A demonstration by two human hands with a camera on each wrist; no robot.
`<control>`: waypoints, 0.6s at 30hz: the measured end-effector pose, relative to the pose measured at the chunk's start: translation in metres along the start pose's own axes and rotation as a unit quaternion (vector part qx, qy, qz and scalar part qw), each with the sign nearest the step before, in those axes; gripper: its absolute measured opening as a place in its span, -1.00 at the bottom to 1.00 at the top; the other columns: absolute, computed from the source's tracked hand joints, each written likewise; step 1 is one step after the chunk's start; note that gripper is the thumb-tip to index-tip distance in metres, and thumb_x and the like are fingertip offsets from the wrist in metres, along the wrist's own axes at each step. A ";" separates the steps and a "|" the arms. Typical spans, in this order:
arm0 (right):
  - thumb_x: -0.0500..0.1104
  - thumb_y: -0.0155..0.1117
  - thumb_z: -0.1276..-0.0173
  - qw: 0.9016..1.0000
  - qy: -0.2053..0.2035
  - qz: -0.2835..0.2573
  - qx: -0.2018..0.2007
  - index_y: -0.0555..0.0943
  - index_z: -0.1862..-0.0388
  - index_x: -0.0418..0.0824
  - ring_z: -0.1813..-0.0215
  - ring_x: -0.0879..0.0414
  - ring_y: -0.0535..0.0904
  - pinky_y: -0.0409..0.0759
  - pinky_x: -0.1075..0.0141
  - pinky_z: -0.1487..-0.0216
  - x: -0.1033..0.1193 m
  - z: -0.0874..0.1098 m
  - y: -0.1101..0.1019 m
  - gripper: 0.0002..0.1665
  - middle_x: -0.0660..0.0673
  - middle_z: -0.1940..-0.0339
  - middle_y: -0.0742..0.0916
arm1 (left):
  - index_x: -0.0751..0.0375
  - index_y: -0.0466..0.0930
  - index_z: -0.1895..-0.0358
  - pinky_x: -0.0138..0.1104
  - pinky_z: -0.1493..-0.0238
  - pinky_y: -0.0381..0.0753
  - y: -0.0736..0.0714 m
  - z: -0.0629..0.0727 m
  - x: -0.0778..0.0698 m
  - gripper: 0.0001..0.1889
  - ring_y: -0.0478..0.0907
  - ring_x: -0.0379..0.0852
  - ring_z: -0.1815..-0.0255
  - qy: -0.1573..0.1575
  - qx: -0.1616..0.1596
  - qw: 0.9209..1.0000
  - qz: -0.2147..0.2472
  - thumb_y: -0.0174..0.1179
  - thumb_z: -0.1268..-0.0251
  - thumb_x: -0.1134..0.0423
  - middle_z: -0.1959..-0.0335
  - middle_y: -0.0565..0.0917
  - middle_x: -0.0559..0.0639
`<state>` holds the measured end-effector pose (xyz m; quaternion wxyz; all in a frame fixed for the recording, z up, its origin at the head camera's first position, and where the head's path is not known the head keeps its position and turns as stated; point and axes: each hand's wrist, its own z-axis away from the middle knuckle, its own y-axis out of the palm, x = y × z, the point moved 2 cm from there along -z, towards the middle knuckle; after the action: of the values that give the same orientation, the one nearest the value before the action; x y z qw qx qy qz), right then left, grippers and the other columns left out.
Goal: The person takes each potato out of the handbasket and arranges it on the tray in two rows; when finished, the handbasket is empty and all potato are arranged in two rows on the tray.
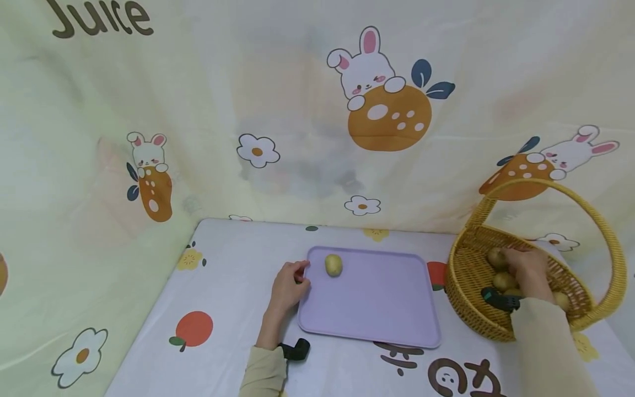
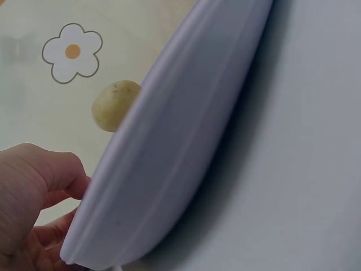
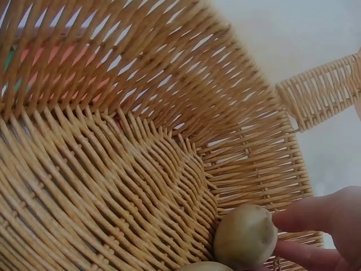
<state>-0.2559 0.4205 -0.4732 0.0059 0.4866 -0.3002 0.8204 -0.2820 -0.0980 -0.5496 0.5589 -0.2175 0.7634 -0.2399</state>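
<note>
Fingers of the right hand close round a potato inside the wicker basket at right. Left hand pinches the purple tray's edge, steadying it on the counter; another potato lies at its upper left.

Your sleeves are pale beige, long, loose-fitting, ending at the wrists on both arms. Left hand and right hand are bare: no gloves. You've got a black wrist-mounted unit strapped under the left cuff and a matching black unit at the right wrist.
</note>
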 end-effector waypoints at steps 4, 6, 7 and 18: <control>-0.08 0.11 -0.33 0.999 -0.029 -0.019 0.018 0.32 0.82 0.03 0.71 0.19 0.32 0.38 0.24 0.58 -0.004 0.003 0.002 -0.52 0.12 0.83 0.37 | 0.32 0.67 -0.05 -0.26 0.23 0.51 0.000 -0.001 -0.002 -0.55 0.57 -0.12 0.36 0.000 0.001 1.000 0.001 0.21 0.03 0.42 0.31 0.58 0.06; -0.09 0.12 -0.33 0.998 -0.047 -0.030 0.024 0.33 0.83 0.05 0.72 0.20 0.31 0.37 0.25 0.60 -0.004 0.004 0.003 -0.51 0.14 0.84 0.37 | 0.32 0.67 -0.05 -0.27 0.24 0.50 0.000 0.000 -0.002 -0.55 0.57 -0.12 0.37 0.000 0.001 1.000 0.001 0.21 0.03 0.42 0.32 0.58 0.06; -0.09 0.13 -0.33 0.998 -0.052 -0.032 0.027 0.35 0.82 0.06 0.71 0.20 0.31 0.37 0.25 0.60 -0.005 0.005 0.003 -0.52 0.15 0.83 0.37 | 0.32 0.67 -0.05 -0.27 0.24 0.50 0.000 0.000 -0.001 -0.55 0.57 -0.12 0.37 0.000 0.001 1.000 0.000 0.21 0.03 0.42 0.32 0.58 0.06; 0.01 0.18 -0.36 0.997 -0.067 -0.005 0.029 0.52 0.42 -0.14 0.46 0.22 0.45 0.51 0.29 0.39 -0.002 0.010 -0.002 -0.74 0.14 0.51 0.51 | 0.30 0.68 -0.05 -0.26 0.23 0.50 0.001 -0.001 0.000 -0.55 0.55 -0.13 0.37 0.000 -0.001 1.000 -0.003 0.22 0.02 0.41 0.33 0.56 0.04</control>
<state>-0.2462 0.4180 -0.4699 -0.0245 0.5419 -0.2735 0.7943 -0.2831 -0.0970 -0.5493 0.5576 -0.2202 0.7634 -0.2405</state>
